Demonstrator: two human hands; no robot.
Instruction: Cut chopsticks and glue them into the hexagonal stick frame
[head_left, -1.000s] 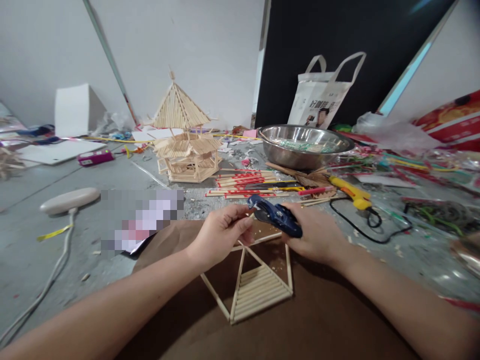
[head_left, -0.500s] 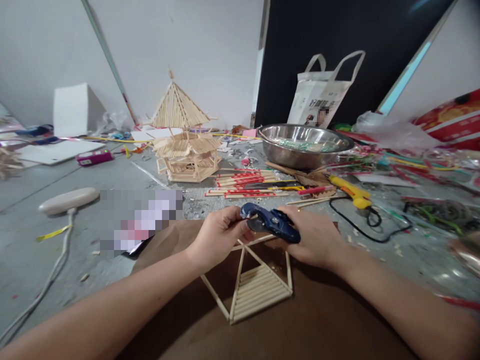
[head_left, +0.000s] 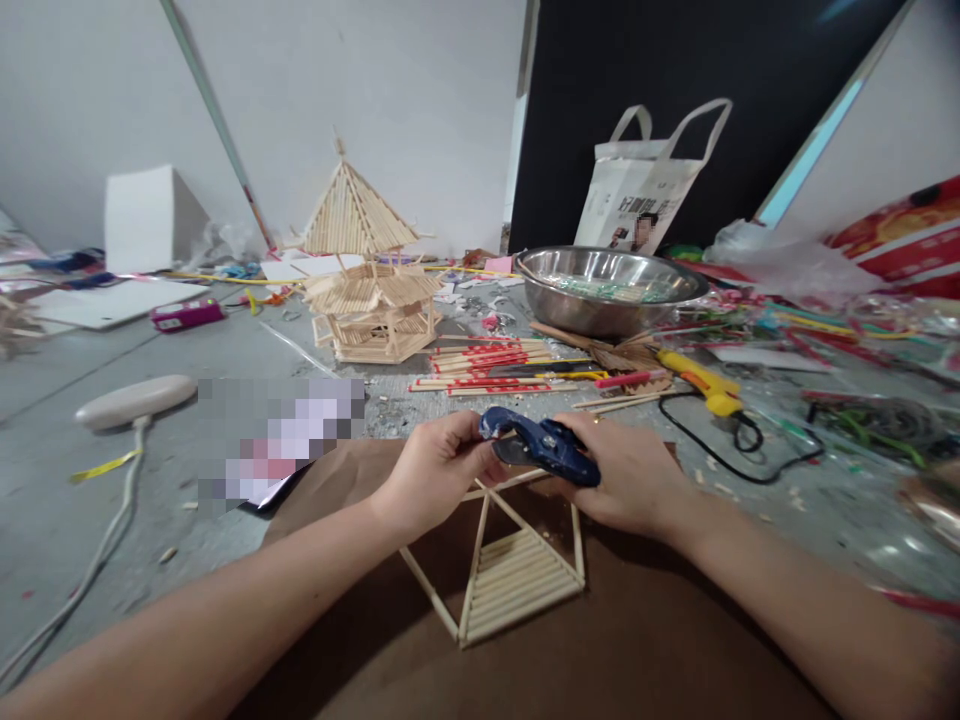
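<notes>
Right hand (head_left: 626, 465) gripping navy-blue hand cutter (head_left: 559, 447); left hand (head_left: 439, 465) pinching pale stick (head_left: 508, 436), mostly hidden, at cutter's jaws. Wooden-stick frame (head_left: 521, 580) lying below hands on brown sheet (head_left: 645, 640).

Room nearside of frame (head_left: 525, 587) — sticks (head_left: 487, 357) beyond

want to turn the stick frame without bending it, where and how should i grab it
Probably the slatted wedge of the stick frame, pinched at its outer edge, from the near side. There slats lie side by side and should stiffen it, while the bare parts are single sticks. The left hand, right hand and blue cutter crowd the far side.
</notes>
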